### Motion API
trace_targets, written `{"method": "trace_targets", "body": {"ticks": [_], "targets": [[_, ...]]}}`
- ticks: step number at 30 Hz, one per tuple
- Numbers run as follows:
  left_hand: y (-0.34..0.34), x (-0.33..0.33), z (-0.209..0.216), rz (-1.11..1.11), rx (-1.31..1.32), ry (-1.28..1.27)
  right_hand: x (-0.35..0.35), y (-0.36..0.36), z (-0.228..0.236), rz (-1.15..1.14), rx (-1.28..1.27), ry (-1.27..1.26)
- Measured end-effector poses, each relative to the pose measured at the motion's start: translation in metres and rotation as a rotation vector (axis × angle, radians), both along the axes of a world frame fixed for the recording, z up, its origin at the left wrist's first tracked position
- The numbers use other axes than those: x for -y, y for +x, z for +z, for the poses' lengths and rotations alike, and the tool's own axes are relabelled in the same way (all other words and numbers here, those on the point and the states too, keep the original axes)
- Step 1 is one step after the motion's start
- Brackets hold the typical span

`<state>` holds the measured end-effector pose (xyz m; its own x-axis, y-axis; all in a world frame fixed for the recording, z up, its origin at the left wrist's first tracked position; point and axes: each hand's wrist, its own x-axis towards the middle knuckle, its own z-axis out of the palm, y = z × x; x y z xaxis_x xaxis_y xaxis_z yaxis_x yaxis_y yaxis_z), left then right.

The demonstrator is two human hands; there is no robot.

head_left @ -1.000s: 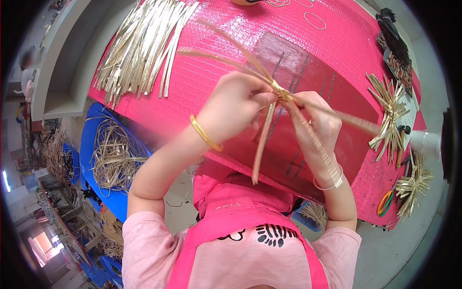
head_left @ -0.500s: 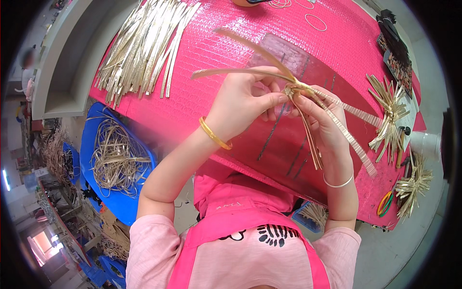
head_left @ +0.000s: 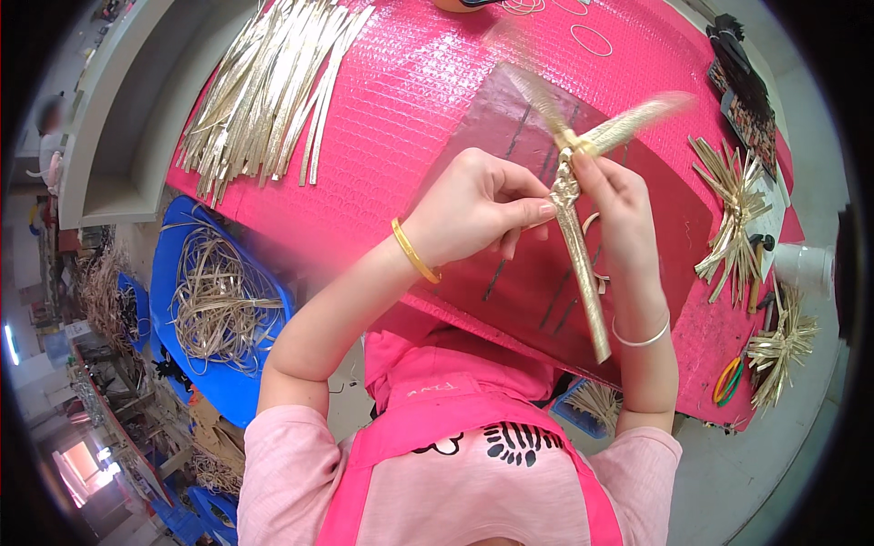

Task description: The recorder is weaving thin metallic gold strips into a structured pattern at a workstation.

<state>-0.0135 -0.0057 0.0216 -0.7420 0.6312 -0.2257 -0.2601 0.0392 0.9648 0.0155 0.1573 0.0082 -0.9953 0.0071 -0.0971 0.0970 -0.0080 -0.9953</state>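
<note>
Between my hands is a knotted piece of flat gold strips [head_left: 564, 189], held above the dark red board [head_left: 455, 246]. My left hand [head_left: 478, 205] pinches the knotted part from the left with thumb and fingers. My right hand [head_left: 626, 214] grips the upper end of it, just below where the strips cross. A long gold tail hangs from the knot toward me, and a thinner strip curls beside my right palm. The upper strip ends fan out beyond my fingers, smeared by motion.
Many loose gold strips [head_left: 264, 100] lie on the pink table cover at the far left. Tied gold bundles [head_left: 733, 218] are along the right edge, near coloured bands [head_left: 726, 380]. A blue bin [head_left: 196, 337] of tangled strips stands left below the table.
The knotted strips have been turned: a broad tail now hangs toward me, and the ends swing away to the far side. Both hands remain on the piece.
</note>
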Motion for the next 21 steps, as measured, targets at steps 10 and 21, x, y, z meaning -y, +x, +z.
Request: {"method": "trace_targets", "body": {"ticks": [10, 21], "targets": [[0.01, -0.002, -0.011, 0.236, -0.198, -0.098, 0.001, 0.007, 0.007, 0.137, 0.187, -0.245], [0.018, -0.005, -0.018, 0.285, 0.35, 0.187, -0.003, 0.007, 0.0, 0.172, 0.2, -0.319]]}}
